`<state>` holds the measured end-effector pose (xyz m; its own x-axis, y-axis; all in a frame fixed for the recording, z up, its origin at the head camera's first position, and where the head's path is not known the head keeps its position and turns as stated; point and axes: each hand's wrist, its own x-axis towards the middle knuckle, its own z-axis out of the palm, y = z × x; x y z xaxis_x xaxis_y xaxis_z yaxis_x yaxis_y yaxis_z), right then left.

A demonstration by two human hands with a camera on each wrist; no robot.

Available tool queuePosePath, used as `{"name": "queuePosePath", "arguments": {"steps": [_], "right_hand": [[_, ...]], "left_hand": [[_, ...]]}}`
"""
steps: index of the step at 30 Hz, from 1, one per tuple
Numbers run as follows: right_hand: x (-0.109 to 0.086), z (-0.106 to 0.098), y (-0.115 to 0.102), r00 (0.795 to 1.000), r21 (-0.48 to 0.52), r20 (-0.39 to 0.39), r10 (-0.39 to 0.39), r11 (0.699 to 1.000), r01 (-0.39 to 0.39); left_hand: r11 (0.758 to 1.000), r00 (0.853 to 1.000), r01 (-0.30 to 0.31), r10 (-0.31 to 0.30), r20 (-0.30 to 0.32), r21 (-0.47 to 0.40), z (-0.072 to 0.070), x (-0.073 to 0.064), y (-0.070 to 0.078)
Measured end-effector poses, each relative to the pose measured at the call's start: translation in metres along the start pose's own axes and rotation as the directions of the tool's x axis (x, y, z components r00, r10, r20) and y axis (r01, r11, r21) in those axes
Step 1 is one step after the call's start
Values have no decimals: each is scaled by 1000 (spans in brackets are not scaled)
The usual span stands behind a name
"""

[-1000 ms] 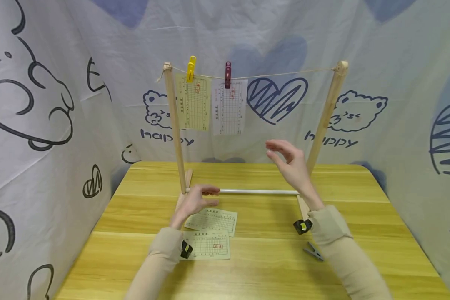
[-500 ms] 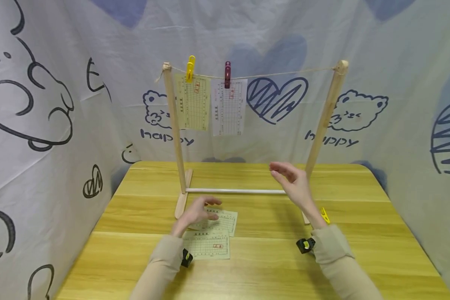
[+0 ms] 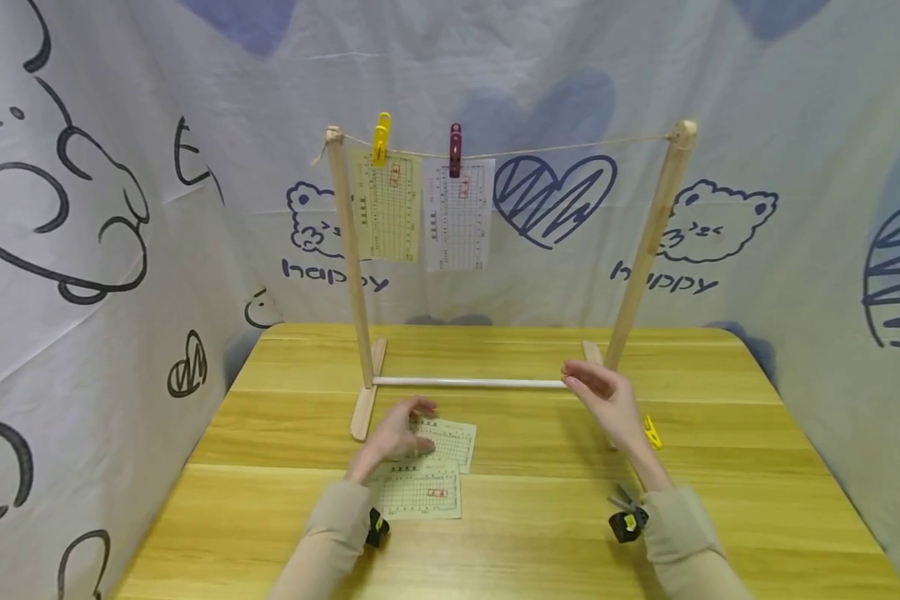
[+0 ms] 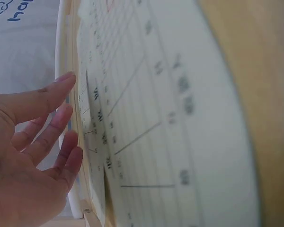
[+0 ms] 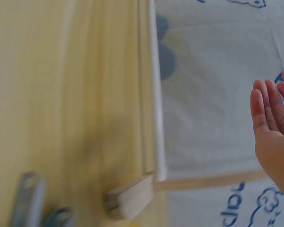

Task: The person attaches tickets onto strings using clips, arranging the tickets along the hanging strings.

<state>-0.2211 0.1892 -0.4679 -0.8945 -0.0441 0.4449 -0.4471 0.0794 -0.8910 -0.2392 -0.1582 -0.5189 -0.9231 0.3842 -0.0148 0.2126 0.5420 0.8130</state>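
My left hand (image 3: pixel 397 435) hovers low over the upper of two pale printed slips (image 3: pixel 453 443) on the table, fingers loosely bent and nothing held. In the left wrist view its fingertips stand close to that paper; whether they touch is unclear. The lower slip (image 3: pixel 414 493) lies partly beside my left wrist. My right hand (image 3: pixel 613 408), fingers relaxed and holding nothing, is in front of the rack's right post. Near it on the table lie a yellow clothespin (image 3: pixel 652 432) and a grey clothespin (image 3: pixel 626 500), the latter partly hidden by the wrist camera.
A wooden rack has a left post (image 3: pixel 354 267), a right post (image 3: pixel 648 250), a white bottom rod (image 3: pixel 465 382) and a string (image 3: pixel 570 149). A yellow clothespin (image 3: pixel 381 142) holds a yellowish slip (image 3: pixel 393 217); a dark red clothespin (image 3: pixel 456 152) holds a white slip (image 3: pixel 457 225).
My right hand has come down from mid-air towards the table and slightly right. My left hand has lowered over the upper slip. The hanging slips stay where they were.
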Motion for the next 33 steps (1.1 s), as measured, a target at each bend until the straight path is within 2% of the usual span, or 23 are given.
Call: {"name": "queuePosePath", "arguments": {"steps": [5,8,12,15,20,24,29,31,33], "right_hand": [[-16,-14,12,997,-20,-41,70,997,-71],[-25,-23,19,990,-46,-70,120,991,-124],[-37,-33,29,972,-24,-141,187,981,-192],[-44,-42,35,947,-21,-207,246,967,-255],[-54,-59,41,891,-18,-293,346,930,-367],[-60,-70,45,857,-73,-372,357,909,-410],[-65,-78,51,803,-188,-478,357,851,-490],[-66,-81,52,793,-245,-498,351,820,-517],[-67,-83,54,792,-303,-494,358,784,-542]], "left_hand": [[999,999,-22,24,-37,39,4,-2,-2],[998,999,-4,7,-48,55,5,-2,-2],[998,997,36,-32,-74,46,7,-1,-2],[997,994,66,-61,-88,47,8,0,0],[995,991,83,-77,-110,59,11,2,4],[993,990,79,-68,-123,84,15,4,6],[988,993,72,-58,-106,136,21,9,9],[985,994,69,-55,-89,160,23,11,11],[982,996,62,-50,-73,181,25,12,12]]}}
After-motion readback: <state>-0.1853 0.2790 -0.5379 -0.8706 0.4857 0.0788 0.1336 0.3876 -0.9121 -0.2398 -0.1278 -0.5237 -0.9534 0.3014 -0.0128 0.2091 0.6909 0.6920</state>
